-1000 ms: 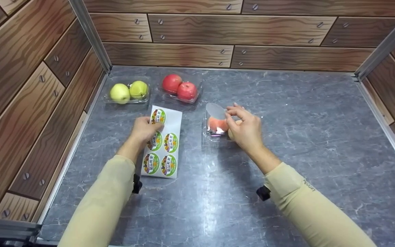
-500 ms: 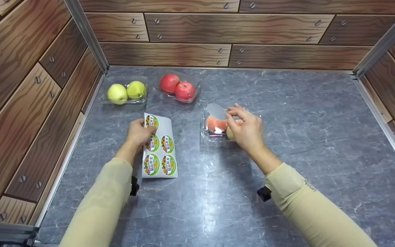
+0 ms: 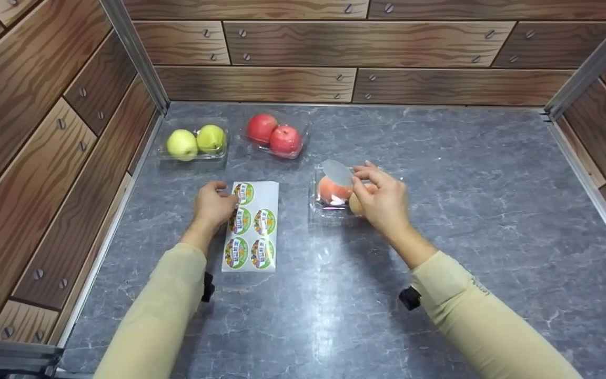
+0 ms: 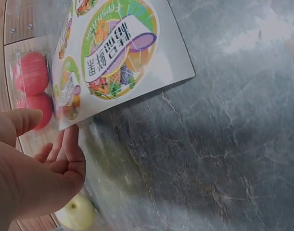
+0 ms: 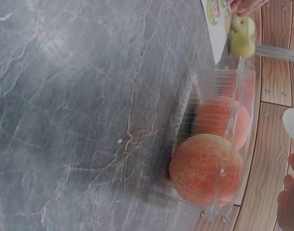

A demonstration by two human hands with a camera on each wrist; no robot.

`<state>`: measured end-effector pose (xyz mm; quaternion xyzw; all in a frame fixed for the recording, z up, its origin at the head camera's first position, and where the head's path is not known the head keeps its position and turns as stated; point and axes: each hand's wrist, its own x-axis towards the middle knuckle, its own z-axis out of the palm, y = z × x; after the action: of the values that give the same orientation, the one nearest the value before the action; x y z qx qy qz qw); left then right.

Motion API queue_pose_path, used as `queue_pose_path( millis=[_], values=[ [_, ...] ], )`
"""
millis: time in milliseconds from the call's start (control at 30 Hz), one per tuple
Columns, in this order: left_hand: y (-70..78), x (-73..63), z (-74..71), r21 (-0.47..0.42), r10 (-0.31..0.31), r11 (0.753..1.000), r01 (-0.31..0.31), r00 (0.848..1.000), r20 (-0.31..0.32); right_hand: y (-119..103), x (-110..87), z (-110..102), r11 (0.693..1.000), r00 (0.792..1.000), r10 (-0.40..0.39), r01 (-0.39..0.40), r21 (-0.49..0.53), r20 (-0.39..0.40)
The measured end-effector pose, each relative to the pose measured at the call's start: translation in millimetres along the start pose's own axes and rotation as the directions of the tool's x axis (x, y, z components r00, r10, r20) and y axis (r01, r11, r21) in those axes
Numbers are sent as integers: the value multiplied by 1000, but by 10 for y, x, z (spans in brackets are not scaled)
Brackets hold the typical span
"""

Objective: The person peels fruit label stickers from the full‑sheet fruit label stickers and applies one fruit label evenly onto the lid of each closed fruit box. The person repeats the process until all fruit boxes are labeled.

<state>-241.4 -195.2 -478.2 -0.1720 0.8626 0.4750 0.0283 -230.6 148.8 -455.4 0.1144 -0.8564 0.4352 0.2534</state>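
My right hand (image 3: pixel 384 197) pinches a round sticker (image 3: pixel 337 172) by its edge, with its plain whitish side showing. Below it stands a clear plastic box (image 5: pixel 214 139) holding two peaches (image 5: pixel 207 168), partly covered by the hand in the head view. My left hand (image 3: pixel 213 205) is at the left edge of a white sticker sheet (image 3: pixel 266 197), which lies on the table. In the left wrist view the thumb (image 4: pixel 29 119) stands apart from the sheet, and the fingertips (image 4: pixel 70 134) are right at its edge. Several round fruit-print labels fill the sheet except at its upper right.
A clear box with two yellow-green pears (image 3: pixel 182 145) stands at the back left. Beside it is another clear box with two red apples (image 3: pixel 285 139). Wood-patterned walls (image 3: pixel 292 84) enclose the grey marbled table (image 3: pixel 492 221) at the back and sides.
My left hand moved the sheet toward me, tilted it, then let it down flat, and its thumb has come off it. My right hand kept the sticker over the peaches, shifting only slightly.
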Motion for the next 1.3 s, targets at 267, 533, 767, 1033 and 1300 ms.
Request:
queue_pose_path(
  millis=[267, 533, 767, 1033, 1300],
  values=[
    [43, -15, 19, 51, 67, 997, -65, 997, -44, 30, -4, -23, 1000, 1000, 12, -12, 7, -10],
    [216, -67, 115, 24, 250, 968, -249, 964, -87, 100, 20, -59, 999, 998, 1, 2, 48, -60],
    [414, -162, 287, 80, 469, 883, -462, 871, -147, 129, 34, -113, 994, 992, 93, -88, 68, -82],
    [691, -356, 539, 200, 733, 680, -706, 664, -148, 81, 58, -164, 942, 960, 269, -245, 232, -79],
    [947, -517, 735, 317, 836, 534, -784, 545, -61, 48, 97, -198, 855, 905, 420, -372, 361, -62]
  ],
)
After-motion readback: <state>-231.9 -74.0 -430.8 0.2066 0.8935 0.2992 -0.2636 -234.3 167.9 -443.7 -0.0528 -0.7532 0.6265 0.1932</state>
